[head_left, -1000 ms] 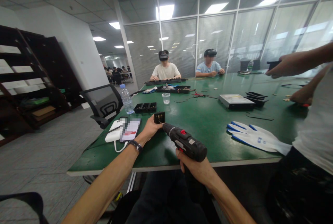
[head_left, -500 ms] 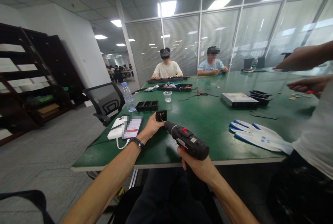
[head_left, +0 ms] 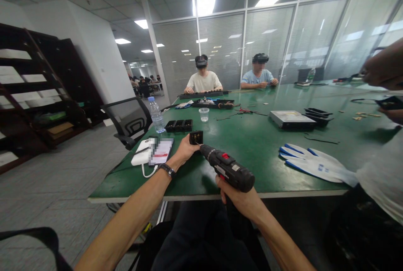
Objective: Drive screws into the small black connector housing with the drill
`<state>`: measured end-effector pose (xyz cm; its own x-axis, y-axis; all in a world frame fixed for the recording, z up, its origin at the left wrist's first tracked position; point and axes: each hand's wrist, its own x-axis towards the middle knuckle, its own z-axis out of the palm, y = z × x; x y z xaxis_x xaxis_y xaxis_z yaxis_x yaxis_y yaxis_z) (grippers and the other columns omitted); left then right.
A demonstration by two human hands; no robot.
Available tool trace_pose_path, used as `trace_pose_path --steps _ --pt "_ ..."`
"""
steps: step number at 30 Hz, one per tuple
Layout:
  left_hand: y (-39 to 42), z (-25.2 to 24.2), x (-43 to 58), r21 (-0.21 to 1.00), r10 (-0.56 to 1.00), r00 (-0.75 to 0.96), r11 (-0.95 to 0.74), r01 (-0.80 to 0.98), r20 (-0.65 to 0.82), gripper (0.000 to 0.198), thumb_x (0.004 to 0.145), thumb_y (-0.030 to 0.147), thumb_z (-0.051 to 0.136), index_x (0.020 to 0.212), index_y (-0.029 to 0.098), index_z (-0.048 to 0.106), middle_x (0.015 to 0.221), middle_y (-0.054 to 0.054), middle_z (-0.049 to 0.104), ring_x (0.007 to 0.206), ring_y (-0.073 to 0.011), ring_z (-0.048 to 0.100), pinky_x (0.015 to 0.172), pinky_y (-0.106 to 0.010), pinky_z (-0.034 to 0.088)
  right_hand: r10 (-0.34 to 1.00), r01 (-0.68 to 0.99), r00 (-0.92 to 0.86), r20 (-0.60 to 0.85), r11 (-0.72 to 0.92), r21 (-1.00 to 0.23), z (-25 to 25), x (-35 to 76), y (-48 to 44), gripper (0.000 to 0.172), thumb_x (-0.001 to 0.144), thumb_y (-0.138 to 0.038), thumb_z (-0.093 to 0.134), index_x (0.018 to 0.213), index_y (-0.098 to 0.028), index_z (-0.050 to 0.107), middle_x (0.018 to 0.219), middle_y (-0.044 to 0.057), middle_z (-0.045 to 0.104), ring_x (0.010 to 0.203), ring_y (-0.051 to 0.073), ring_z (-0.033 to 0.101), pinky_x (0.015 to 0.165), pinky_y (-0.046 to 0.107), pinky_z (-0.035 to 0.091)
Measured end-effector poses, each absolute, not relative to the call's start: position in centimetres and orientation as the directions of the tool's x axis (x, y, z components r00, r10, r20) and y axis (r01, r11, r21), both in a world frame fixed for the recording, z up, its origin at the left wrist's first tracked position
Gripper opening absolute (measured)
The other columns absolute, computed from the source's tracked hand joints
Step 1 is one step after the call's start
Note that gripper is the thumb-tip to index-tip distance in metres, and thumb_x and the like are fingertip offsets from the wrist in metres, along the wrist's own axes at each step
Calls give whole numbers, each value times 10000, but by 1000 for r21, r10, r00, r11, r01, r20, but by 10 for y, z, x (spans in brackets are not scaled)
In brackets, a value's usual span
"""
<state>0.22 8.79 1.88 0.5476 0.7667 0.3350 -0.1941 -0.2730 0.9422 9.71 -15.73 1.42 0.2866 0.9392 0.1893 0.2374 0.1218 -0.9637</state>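
Note:
With my right hand (head_left: 236,193) I grip the handle of a black cordless drill (head_left: 228,168) that has red switches. Its bit points forward and left at a small black box-shaped part (head_left: 197,137) with brass-coloured pieces inside. My left hand (head_left: 185,150) is closed on that part, holding it up at the near side of the table. Whether the bit touches a screw inside is too small to tell. Just behind sits a black three-compartment holder (head_left: 179,125), and a clear plastic cup (head_left: 204,114) stands to its right.
On the green table (head_left: 245,136), a water bottle (head_left: 156,115), power bank (head_left: 143,152) and phone (head_left: 161,151) lie left. To the right are a white-blue glove (head_left: 311,164), a metal-topped box (head_left: 291,119) and black trays (head_left: 317,115). A co-worker (head_left: 380,153) leans in at right; two people sit opposite.
My hands keep their hold on the drill and the black part, with hardly any movement. At right, the co-worker has leaned forward, head now in view. The view has shifted slightly.

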Motion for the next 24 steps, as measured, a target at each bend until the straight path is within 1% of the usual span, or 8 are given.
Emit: trace_pose_path --steps 7,10,13,17,24 --pt "89 18 2 940 767 544 -288 -184 341 414 564 219 879 892 141 638 838 -7 664 766 -140 573 776 -273 473 941 252 292 171 97 -963 10 98 -156 382 946 -404 587 618 -210 554 511 -14 575 505 144 554 604 301 463" --pt "89 19 2 940 766 545 -291 -180 341 406 575 228 877 891 141 637 826 -8 664 751 -140 573 768 -276 475 939 253 284 194 122 -960 10 99 -156 333 952 -380 585 667 -207 584 529 -18 587 519 149 560 635 312 470" --pt "89 18 2 942 762 553 -286 -177 335 400 586 246 880 887 142 639 819 -13 670 743 -145 581 768 -283 480 937 251 272 219 151 -956 10 99 -157 291 956 -354 581 703 -210 576 525 -32 577 518 146 554 652 315 468" --pt "88 18 2 943 766 550 -279 -182 333 405 576 243 890 880 142 642 821 -13 676 746 -145 586 768 -282 484 937 238 268 222 159 -958 11 100 -157 297 958 -345 579 695 -212 544 516 -38 565 511 140 551 647 310 464" --pt "86 21 2 940 761 553 -281 -193 340 385 580 221 881 869 142 640 821 -8 670 744 -138 582 759 -270 481 940 213 272 204 147 -966 12 99 -158 235 945 -379 590 786 -205 578 510 -48 548 498 138 530 606 300 442"
